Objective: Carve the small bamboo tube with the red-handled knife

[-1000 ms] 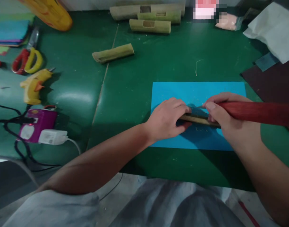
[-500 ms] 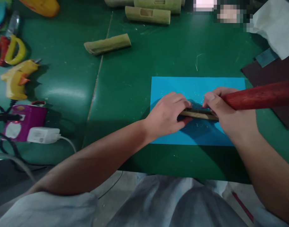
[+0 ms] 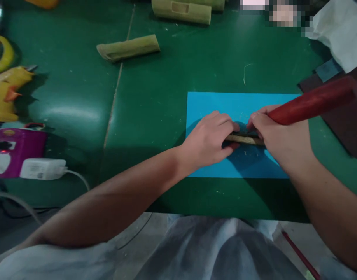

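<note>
My left hand is closed around the left end of a narrow bamboo piece, thumb below and fingers above. In my right hand is a tool with a thick red wooden handle, which slants up to the right. The tool's working end is hidden by the fingers, at the right end of the bamboo piece. Both hands are over a blue sheet, where small pale shavings lie scattered.
A cut bamboo length lies farther back, and a bamboo tube with a rectangular opening behind it. On the left are a yellow glue gun, a purple power box and a white plug. A dark brown sheet lies right.
The red handle has tilted up at its far end, and my right hand has shifted slightly left along the bamboo piece. The view has turned a little, so objects on the left sit farther left.
</note>
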`<state>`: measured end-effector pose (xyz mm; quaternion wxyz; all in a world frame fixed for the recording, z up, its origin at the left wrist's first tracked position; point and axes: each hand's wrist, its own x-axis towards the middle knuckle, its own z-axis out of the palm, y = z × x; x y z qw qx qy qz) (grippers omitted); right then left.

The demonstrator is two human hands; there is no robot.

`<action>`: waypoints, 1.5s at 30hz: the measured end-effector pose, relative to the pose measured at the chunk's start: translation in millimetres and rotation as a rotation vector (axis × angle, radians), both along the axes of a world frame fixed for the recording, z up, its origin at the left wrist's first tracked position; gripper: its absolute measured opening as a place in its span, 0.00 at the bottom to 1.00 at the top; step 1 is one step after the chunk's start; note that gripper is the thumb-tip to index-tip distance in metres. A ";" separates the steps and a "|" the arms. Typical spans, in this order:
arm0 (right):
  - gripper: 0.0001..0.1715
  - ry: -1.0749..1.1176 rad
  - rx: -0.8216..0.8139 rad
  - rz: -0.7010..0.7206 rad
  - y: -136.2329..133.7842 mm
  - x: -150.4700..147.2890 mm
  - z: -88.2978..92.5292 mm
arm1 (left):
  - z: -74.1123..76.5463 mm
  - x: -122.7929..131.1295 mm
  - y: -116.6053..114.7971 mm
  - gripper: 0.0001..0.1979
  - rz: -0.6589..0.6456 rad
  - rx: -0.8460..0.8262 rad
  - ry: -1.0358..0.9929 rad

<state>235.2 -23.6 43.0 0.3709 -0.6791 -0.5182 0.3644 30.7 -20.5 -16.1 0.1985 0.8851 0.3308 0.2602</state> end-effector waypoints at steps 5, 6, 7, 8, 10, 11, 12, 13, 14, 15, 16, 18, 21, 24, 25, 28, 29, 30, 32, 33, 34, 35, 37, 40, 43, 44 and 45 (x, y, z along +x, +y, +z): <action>0.24 -0.031 -0.081 -0.057 6.2 -15.5 7.5 | 3.5 5.6 -1.5 0.12 0.082 0.092 0.137; 0.25 -0.020 -0.090 -0.068 6.8 -17.4 7.2 | 3.9 7.3 -1.3 0.12 0.086 0.084 0.154; 0.26 -0.014 -0.095 -0.076 7.2 -18.6 6.5 | 4.2 8.8 -0.9 0.12 0.083 0.067 0.167; 0.25 -0.005 -0.092 -0.079 7.4 -19.4 5.5 | 4.3 10.0 -0.2 0.13 0.073 0.048 0.177; 0.24 0.016 -0.074 -0.073 7.0 -19.9 3.5 | 4.1 11.3 1.5 0.14 0.050 0.019 0.191; 0.23 0.028 -0.062 -0.071 6.7 -20.0 2.9 | 3.9 11.4 2.5 0.14 0.041 0.010 0.194; 0.23 0.033 -0.058 -0.072 6.2 -19.9 2.6 | 3.8 11.2 3.4 0.14 0.034 0.003 0.193; 0.23 0.037 -0.050 -0.071 5.7 -19.8 2.6 | 3.7 10.8 4.2 0.13 0.031 -0.004 0.187; 0.23 0.037 -0.044 -0.072 5.0 -19.7 2.8 | 3.7 10.4 4.8 0.13 0.030 -0.011 0.181; 0.24 0.036 -0.037 -0.074 4.3 -19.3 3.0 | 3.7 10.0 5.4 0.13 0.031 -0.016 0.176; 0.24 0.038 -0.020 -0.077 3.4 -18.6 3.0 | 3.8 9.7 5.7 0.14 0.033 -0.021 0.175; 0.24 0.056 -0.002 -0.053 1.4 -16.3 2.3 | 4.1 9.4 6.1 0.14 0.038 -0.021 0.176; 0.22 0.109 0.038 -0.032 -0.9 -11.2 -1.1 | 5.4 8.8 6.0 0.14 0.039 -0.020 0.184; 0.18 0.167 0.144 -0.071 -0.7 -8.1 -5.0 | 7.4 7.8 5.8 0.13 0.036 -0.027 0.181; 0.17 0.173 0.147 -0.072 -0.1 -8.0 -5.7 | 8.0 7.5 5.8 0.13 0.037 -0.027 0.175; 0.18 0.143 0.071 -0.059 1.6 -9.2 -5.4 | 9.1 7.5 5.6 0.12 0.041 -0.026 0.170; 0.19 0.128 0.053 -0.062 1.9 -9.7 -4.6 | 9.3 7.7 5.4 0.12 0.043 -0.026 0.173; 0.20 0.112 0.045 -0.066 1.9 -10.1 -3.7 | 9.4 8.2 5.1 0.12 0.046 -0.025 0.174; 0.22 0.082 0.040 -0.064 1.7 -10.1 -2.2 | 9.7 9.3 4.3 0.12 0.052 -0.026 0.175; 0.22 0.071 0.039 -0.062 1.6 -9.9 -1.9 | 9.8 9.9 3.9 0.13 0.057 -0.029 0.174; 0.22 0.064 0.038 -0.058 1.6 -9.5 -2.0 | 9.9 10.4 3.5 0.13 0.061 -0.033 0.173; 0.21 0.060 0.036 -0.055 1.7 -9.1 -2.5 | 10.1 10.9 3.1 0.13 0.066 -0.037 0.173; 0.18 0.069 0.036 -0.052 2.4 -8.6 -4.3 | 10.2 11.4 2.4 0.13 0.073 -0.044 0.175; 0.16 0.077 0.027 -0.053 3.8 -8.9 -7.1 | 10.3 11.7 2.0 0.13 0.078 -0.040 0.176; 0.17 0.054 0.019 -0.061 4.3 -8.9 -8.4 | 10.1 11.6 3.1 0.13 0.070 -0.045 0.172; 0.17 0.055 0.018 -0.058 4.2 -8.4 -8.5 | 10.0 11.5 3.8 0.13 0.063 -0.050 0.169; 0.18 0.068 0.017 -0.049 4.1 -7.7 -8.5 | 9.6 11.4 4.4 0.12 0.058 -0.054 0.165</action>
